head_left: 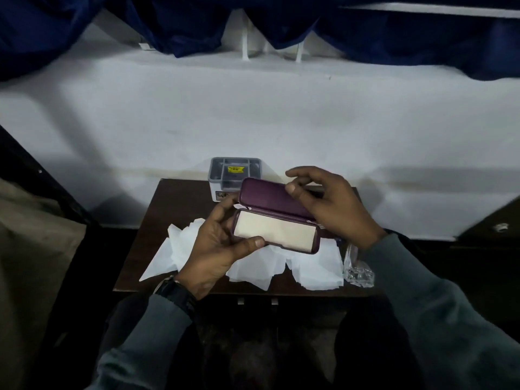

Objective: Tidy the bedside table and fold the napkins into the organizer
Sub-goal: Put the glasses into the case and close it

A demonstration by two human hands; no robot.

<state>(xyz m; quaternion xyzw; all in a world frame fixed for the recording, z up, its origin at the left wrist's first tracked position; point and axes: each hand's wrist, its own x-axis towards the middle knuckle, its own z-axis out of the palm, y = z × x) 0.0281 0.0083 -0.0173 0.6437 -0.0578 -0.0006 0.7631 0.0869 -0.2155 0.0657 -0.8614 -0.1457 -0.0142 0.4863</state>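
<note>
Dark wood makes up the small counter (157, 209), set against a white wall (253, 114) under navy curtains (183, 23).

Above its middle, clear of the top, is a purple case (273, 235): a hard, round-cornered oblong, open, with a pale cream lining in the lower half. Its long axis runs left to right, dipping slightly to the right; the hinge is on the far side, so the lid (264, 192) stands up and the opening faces the person.

The left hand (213, 249) has its grip closed on the lower half's left end, thumb along the near rim, fingers wrapped behind. The right hand (332, 206) holds the lid's right end, thumb on its upper edge, forefinger curled just above it.

Below the case, white napkins (180, 249) lie crumpled and overlapping across the front of the counter.

Behind the lid, at the back edge by the wall, sits the grey organizer (215, 175), a square plastic box with dividers and 1 yellow label; the lid hides its near right corner.

A clear faceted object (358, 273) stands at the right front corner.
</note>
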